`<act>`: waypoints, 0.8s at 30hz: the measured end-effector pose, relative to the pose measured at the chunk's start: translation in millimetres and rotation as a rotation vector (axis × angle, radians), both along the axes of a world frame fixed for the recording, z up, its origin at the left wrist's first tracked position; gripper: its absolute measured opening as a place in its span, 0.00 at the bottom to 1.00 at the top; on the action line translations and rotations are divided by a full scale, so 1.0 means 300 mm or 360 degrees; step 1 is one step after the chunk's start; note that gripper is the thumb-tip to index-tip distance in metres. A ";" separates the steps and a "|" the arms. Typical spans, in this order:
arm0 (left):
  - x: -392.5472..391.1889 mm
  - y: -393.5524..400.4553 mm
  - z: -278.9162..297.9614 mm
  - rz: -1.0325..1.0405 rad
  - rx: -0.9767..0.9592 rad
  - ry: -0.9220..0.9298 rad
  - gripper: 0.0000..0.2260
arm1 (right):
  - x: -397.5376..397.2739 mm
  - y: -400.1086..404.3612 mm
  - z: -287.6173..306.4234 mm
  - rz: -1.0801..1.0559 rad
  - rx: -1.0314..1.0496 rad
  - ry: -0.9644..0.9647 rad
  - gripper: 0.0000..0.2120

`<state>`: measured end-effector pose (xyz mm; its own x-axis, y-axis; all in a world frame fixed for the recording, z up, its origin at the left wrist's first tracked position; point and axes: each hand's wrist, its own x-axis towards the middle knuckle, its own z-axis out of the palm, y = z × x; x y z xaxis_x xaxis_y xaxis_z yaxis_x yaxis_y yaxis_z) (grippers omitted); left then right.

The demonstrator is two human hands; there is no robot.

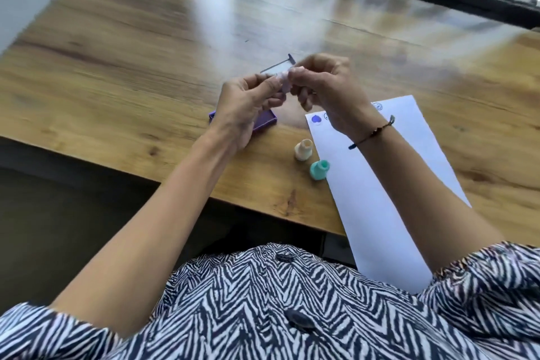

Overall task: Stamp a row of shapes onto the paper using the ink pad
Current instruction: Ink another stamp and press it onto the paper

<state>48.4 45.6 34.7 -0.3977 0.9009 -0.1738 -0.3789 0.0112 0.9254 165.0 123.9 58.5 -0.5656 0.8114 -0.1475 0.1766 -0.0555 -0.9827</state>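
Note:
Both hands are raised above the table and meet on a small pale lilac stamp (285, 82). My left hand (248, 105) pinches it from the left, my right hand (327, 90) from the right. Under my left hand lies the purple ink pad (264, 121), partly hidden. A white sheet of paper (380, 184) lies to the right, running to the table's near edge. A blue heart print (316, 119) and ring-shaped prints sit along its far end, some covered by my right wrist.
A cream stamp (304, 149) and a teal stamp (319, 169) stand on the wooden table (146, 67) just left of the paper. The ink pad's clear lid (277, 66) lies beyond my hands. A dark window frame runs along the far right.

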 end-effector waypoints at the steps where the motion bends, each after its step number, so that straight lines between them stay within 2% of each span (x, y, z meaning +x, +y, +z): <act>1: -0.018 -0.016 -0.003 0.0044 -0.0022 0.0004 0.05 | -0.027 -0.014 -0.004 0.0035 -0.0002 -0.0004 0.02; 6: -0.083 -0.081 -0.014 0.0237 -0.0115 -0.0047 0.08 | -0.098 -0.037 -0.012 0.0128 0.0207 -0.0078 0.06; 8: -0.119 -0.126 -0.025 0.0325 -0.0115 -0.0054 0.08 | -0.126 -0.056 -0.020 0.0243 0.0641 -0.0379 0.04; 10: -0.145 -0.167 -0.036 0.0381 -0.0118 -0.0075 0.08 | -0.151 -0.074 -0.034 0.0378 0.1099 -0.0643 0.07; 15: -0.156 -0.218 -0.051 0.0452 -0.0129 -0.0084 0.07 | -0.199 -0.155 -0.092 0.0674 0.1537 -0.1026 0.09; 19: -0.144 -0.237 -0.056 0.0482 -0.0149 -0.0126 0.08 | -0.218 -0.130 -0.064 0.0715 0.1437 -0.0993 0.08; 24: -0.159 -0.255 -0.058 0.0525 -0.0167 -0.0116 0.06 | -0.229 -0.158 -0.080 0.0703 0.1475 -0.1026 0.08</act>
